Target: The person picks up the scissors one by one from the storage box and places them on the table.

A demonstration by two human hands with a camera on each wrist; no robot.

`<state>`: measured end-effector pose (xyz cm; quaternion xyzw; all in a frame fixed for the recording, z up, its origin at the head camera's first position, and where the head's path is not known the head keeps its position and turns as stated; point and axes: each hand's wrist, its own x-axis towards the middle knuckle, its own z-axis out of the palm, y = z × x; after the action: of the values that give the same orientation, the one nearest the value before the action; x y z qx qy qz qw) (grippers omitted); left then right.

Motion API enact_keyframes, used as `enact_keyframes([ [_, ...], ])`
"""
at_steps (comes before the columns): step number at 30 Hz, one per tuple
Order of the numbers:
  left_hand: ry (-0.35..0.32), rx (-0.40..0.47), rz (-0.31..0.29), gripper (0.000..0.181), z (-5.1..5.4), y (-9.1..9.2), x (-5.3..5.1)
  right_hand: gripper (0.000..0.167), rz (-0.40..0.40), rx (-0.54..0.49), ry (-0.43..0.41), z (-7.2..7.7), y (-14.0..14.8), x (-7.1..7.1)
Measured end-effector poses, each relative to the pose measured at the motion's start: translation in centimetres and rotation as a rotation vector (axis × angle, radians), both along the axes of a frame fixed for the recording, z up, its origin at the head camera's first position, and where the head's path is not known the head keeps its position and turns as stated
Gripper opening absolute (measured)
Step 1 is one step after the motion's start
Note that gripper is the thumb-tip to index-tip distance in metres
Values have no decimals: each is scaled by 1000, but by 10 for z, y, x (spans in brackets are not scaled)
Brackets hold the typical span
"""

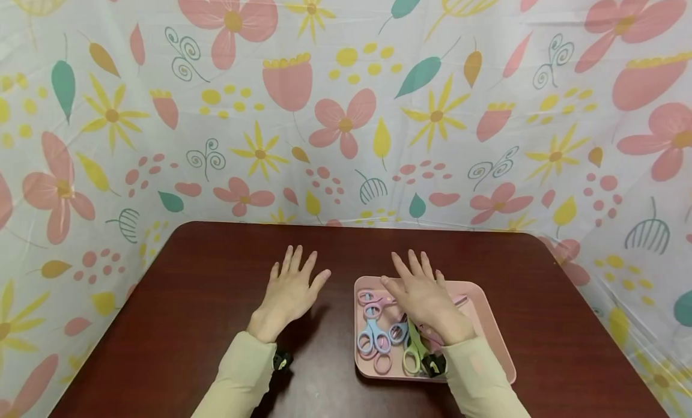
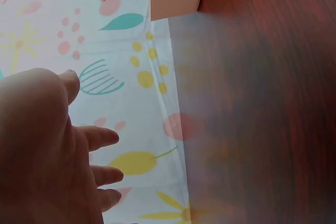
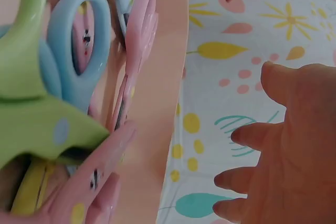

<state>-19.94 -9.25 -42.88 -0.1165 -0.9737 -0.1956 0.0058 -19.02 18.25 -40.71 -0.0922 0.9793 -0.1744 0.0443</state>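
Empty and with fingers extended, the right hand [image 1: 429, 301] is the nearer one, held above the tray [image 1: 489, 328]; the scissors [image 1: 372, 330] lie in it, below that palm and mostly to its left, on the side toward the other hand. The green pair [image 1: 414, 341] sits just under the right wrist, its long axis running roughly forward beneath the hand. The left hand [image 1: 289, 295], likewise free and extended, is well left of them.

Green scissors [image 3: 42, 124] — cut off by right-wrist view's left edge.
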Motion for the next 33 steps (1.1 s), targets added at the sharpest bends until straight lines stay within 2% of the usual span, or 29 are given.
enact_keyframes([
  [5, -31, 23, -1, 72, -2, 1, 2, 73, 43, -38, -3, -2, 11, 3],
  [17, -18, 97, -12, 76, -12, 16, 6, 69, 94, -35, 62, 1, 35, 15],
  [25, 20, 132, -34, 77, -17, 29, 11, 68, 161, -26, 86, 6, 46, 28],
  [33, 105, 156, 1, 69, -21, 43, 18, 66, 221, -16, 121, 7, 55, 42],
])
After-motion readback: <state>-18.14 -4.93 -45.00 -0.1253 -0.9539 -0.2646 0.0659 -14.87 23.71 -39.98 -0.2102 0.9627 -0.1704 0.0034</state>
